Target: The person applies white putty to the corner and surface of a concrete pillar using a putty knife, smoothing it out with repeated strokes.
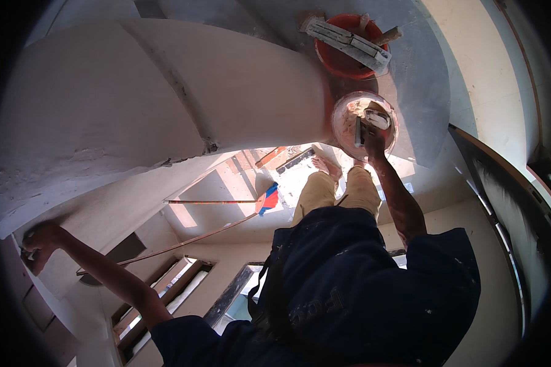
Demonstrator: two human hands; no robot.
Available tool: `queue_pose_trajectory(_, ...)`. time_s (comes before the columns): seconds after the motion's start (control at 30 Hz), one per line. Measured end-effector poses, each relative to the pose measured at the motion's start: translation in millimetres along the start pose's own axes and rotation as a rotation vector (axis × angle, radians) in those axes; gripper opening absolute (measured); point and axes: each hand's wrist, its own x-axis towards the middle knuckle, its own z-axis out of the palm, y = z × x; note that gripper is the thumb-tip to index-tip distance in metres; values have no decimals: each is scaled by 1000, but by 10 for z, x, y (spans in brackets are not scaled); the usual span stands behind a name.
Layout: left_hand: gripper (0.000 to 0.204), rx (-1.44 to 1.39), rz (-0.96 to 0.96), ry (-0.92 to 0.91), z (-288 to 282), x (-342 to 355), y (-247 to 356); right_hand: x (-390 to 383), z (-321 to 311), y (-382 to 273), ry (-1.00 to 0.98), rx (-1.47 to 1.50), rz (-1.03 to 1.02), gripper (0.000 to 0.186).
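Though detail blurs, the right hand's (pixel 374 143) trowel (pixel 358 132) apparently points lengthwise forward.

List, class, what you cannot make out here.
Head view: what the left hand may hold, lost in edge shadow.
Head view: part of the red bucket, beneath the long tool across it.
Head view: how the right hand holds the flat tool, too small and dark.

Your left hand (pixel 41 241): shadowed, grip unclear | your right hand (pixel 373 140): covers part of tool (pixel 357 133) | your right foot (pixel 358 163): mostly hidden behind bucket (pixel 347 145) | your shirt (pixel 361 287): cut by lower edge
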Motion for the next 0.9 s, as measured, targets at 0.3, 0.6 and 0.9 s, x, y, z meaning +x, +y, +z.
queue_pose_trajectory(0.3, 44, -66, -26, -92, 203, 33, -195, 541, 667, 559, 395, -470, 439, 45)
queue_pose_trajectory(0.6, 44, -60, -23, -202, 276, 47, -317, 866, 532, 797, -307, -553, -57, 34)
queue_pose_trajectory(0.9, 45, 5, -53, -285, -68, -108, 246, 274, 306, -270, -641, 1298, 331, 36)
